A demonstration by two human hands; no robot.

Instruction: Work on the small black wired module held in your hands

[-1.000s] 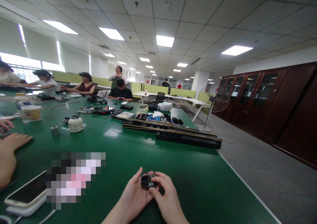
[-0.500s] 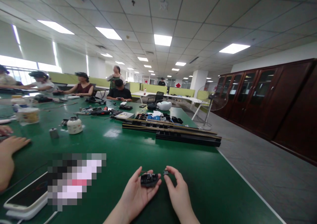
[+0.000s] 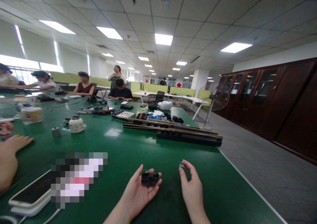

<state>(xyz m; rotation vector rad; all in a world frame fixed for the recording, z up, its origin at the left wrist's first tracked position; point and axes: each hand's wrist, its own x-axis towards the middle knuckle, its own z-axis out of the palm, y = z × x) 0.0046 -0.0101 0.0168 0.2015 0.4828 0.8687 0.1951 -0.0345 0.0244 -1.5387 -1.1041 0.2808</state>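
Observation:
Palm up over the green table, my left hand [image 3: 138, 194] holds a small black plastic housing [image 3: 150, 178] that lies across its fingers. The housing is open on top and shows small parts inside, too small to name; a thin wire seems to stick up at its rim. Off to the right, my right hand [image 3: 192, 184] pinches a small grey block [image 3: 181, 165] between thumb and index finger. A wide gap separates the block from the housing. Both hands are a little above the table top.
Black rails [image 3: 189, 140] with thin brass-coloured rods lie across the table ahead. On the left are a phone [image 3: 31, 189], a white jar [image 3: 76, 125], a grey metal cylinder [image 3: 55, 132] and a clear tub [image 3: 31, 115]. A co-worker's arm [image 3: 11, 151] rests at far left.
My right hand has moved right, away from the housing, carrying the grey block with it. My left hand has stayed nearly in place with the housing, which looks slightly tilted.

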